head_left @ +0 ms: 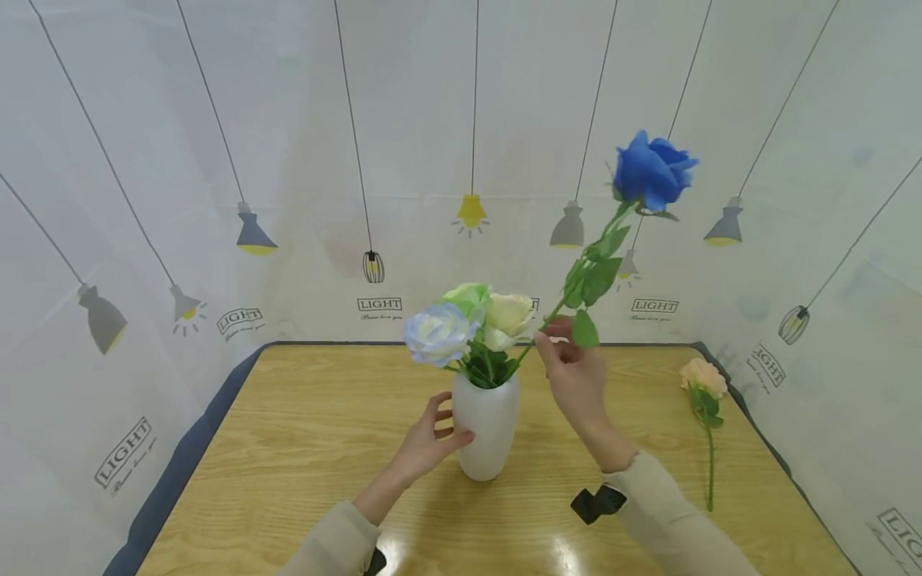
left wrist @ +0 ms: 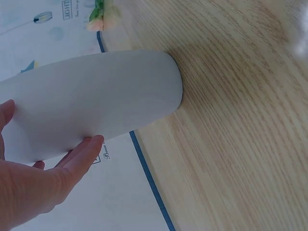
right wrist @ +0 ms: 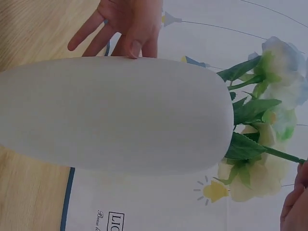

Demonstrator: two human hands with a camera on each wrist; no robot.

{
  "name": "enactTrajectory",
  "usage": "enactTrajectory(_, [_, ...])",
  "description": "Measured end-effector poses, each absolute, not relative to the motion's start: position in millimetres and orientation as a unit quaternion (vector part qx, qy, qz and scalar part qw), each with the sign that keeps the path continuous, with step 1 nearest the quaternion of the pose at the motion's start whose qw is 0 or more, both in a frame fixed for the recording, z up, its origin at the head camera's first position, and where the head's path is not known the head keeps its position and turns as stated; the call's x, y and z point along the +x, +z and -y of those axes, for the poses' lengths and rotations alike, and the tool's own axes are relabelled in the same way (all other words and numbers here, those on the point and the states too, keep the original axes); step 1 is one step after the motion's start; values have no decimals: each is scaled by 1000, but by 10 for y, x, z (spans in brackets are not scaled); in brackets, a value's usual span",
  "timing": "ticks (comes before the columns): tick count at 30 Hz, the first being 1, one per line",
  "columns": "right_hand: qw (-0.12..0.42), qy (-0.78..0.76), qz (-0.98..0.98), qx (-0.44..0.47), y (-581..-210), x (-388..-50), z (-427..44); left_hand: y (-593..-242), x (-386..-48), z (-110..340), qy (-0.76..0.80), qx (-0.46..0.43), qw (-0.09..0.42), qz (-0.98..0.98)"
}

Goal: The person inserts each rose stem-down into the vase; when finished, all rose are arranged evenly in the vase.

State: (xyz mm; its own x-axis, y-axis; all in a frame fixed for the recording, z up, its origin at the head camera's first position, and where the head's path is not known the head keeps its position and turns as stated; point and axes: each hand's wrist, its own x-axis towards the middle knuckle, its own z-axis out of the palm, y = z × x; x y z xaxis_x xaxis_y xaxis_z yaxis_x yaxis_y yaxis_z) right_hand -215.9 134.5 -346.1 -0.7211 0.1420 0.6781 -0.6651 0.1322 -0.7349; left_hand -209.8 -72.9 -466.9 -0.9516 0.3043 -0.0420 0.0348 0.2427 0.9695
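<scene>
A white vase (head_left: pixel 487 432) stands upright on the wooden table. Out of its mouth rise a pale blue-white flower (head_left: pixel 441 333), a green one (head_left: pixel 468 301) and a cream one (head_left: pixel 508 320). My left hand (head_left: pixel 430 440) holds the vase at its left side, thumb at the front; the left wrist view has this hand (left wrist: pixel 43 187) against the vase wall (left wrist: pixel 115 91). With my right hand (head_left: pixel 576 376) I pinch the green stem of a blue rose (head_left: pixel 654 172). The rose leans up to the right, its lower stem reaching the vase mouth; the stem's end is hidden.
A peach rose (head_left: pixel 703 379) lies on the right side of the table (head_left: pixel 302 448), its stem toward me. White cloth walls (head_left: pixel 302 160) printed with hanging lamps enclose the table at the back and both sides.
</scene>
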Motion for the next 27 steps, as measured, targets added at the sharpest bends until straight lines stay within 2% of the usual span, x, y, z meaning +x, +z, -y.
enactTrajectory(11, [285, 517, 777, 220, -3616, -2070, -1161, -4629, -2082, 733, 602, 115, 105, -783])
enactTrajectory(18, [243, 503, 802, 213, -3968, -2260, -1224, -4677, -2098, 741, 605, 113, 110, -780])
enactTrajectory(27, [206, 513, 811, 192, -3979, -2239, -1271, -4666, -2100, 738, 612, 118, 107, -775])
